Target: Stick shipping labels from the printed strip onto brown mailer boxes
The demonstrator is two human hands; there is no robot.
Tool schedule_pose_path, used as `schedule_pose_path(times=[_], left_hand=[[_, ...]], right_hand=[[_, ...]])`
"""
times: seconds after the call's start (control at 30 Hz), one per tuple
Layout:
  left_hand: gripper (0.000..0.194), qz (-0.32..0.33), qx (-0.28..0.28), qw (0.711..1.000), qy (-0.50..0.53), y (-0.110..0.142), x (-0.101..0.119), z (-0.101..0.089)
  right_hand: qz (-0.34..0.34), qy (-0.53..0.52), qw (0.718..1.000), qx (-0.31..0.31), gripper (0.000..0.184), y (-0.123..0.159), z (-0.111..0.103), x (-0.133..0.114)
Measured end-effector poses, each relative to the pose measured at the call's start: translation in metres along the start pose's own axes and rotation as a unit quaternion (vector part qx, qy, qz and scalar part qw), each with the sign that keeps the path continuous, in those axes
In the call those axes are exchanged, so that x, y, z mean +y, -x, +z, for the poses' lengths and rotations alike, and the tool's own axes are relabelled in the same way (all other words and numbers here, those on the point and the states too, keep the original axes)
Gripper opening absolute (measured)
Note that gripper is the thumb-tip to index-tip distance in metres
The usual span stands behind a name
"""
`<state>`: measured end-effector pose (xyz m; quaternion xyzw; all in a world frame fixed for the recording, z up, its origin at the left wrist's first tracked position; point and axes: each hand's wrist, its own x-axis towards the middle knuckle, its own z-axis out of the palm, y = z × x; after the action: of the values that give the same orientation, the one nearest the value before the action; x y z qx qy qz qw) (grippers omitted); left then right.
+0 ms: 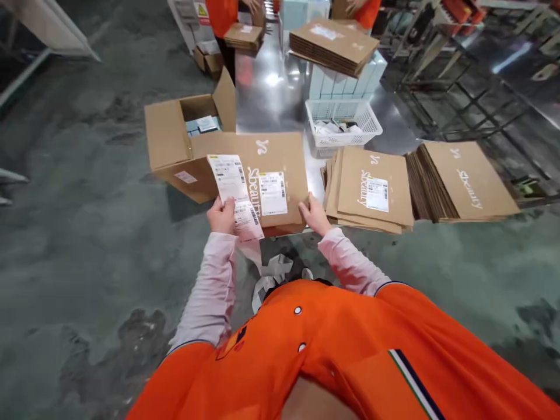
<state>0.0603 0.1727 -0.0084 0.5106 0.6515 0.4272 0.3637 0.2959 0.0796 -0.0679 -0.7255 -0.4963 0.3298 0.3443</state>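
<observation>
My left hand [221, 216] is closed on a strip of printed shipping labels [228, 178], its thumb on top. The strip lies over the left part of a flat cardboard carton [289, 154], and its tail hangs below the table edge. On that carton's face, a shipping label [273, 193] is stuck beside white "sbeauty" lettering. My right hand [315, 214] grips the carton's lower right edge between thumb and fingers. Just right of it lies a small stack of flat cartons [350, 181], the top one bearing a label [377, 194].
An open cardboard box [164, 137] with light blue packs inside is at the left. A white plastic basket [343, 131] stands behind the cartons. Further right is a thicker carton stack [476, 181]. More flat cartons [335, 44] rest on pale blue boxes [345, 81]. Across the table, people in orange handle cartons.
</observation>
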Motion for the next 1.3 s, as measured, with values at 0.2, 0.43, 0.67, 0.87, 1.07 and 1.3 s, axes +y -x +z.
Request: schedule_pose_path(times=[0.2, 0.43, 0.67, 0.87, 1.07, 1.3], left_hand=[[0.045, -0.036, -0.104, 0.969, 0.220, 0.047, 0.065, 0.027], [0.043, -0.027, -0.162, 0.968, 0.188, 0.107, 0.049, 0.032], [0.041, -0.076, -0.237, 0.957, 0.151, 0.110, 0.027, 0.021], [0.042, -0.086, -0.109, 0.984, 0.112, 0.107, 0.007, 0.019], [0.040, -0.161, -0.050, 0.978, 0.125, 0.117, -0.030, 0.032], [0.033, -0.289, -0.036, 0.953, 0.083, 0.158, -0.086, 0.019]], right_hand=[[-0.002, -0.074, 0.977, 0.198, 0.057, 0.014, -0.166, 0.067], [0.017, -0.107, 0.994, -0.009, 0.088, 0.035, -0.134, 0.023], [-0.016, -0.372, 0.921, -0.117, 0.055, 0.057, -0.002, -0.044], [-0.079, -0.248, 0.955, -0.140, 0.037, 0.026, -0.008, -0.052], [-0.127, -0.155, 0.974, -0.107, 0.026, -0.009, 0.029, -0.051], [-0.102, 0.111, 0.988, -0.023, 0.048, -0.107, 0.074, -0.037]])
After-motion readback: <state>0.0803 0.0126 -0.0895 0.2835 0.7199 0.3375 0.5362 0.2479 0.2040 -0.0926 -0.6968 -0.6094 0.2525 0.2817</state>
